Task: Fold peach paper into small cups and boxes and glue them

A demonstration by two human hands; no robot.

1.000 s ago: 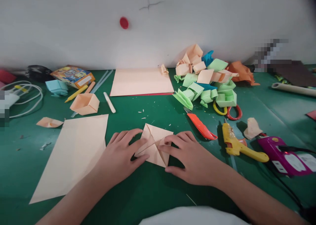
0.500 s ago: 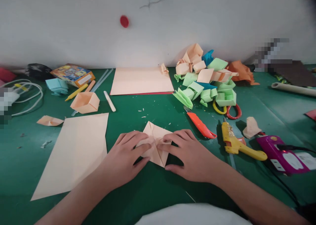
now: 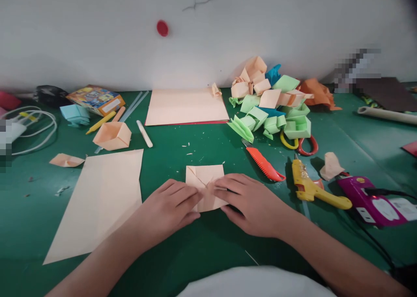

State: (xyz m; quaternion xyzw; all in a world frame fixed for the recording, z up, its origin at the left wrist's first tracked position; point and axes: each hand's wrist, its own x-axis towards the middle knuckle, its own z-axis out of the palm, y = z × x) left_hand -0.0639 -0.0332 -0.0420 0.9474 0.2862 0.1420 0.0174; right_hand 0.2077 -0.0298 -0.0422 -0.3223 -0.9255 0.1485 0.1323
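Note:
A small folded square of peach paper lies on the green table in front of me. My left hand rests on its left part, fingers flat and pressed down on the folds. My right hand covers its right part, fingertips meeting the left ones at the middle of the piece. Both hands hide the paper's lower half. A large peach sheet lies just left of my left hand.
An orange box cutter, a yellow glue gun and a purple device lie to the right. Behind are scissors, a heap of folded paper pieces, a peach sheet stack, a peach paper box and white cables.
The small paper has turned from a diamond to a square facing me. Both hands shifted slightly with it, fingertips now together at its middle.

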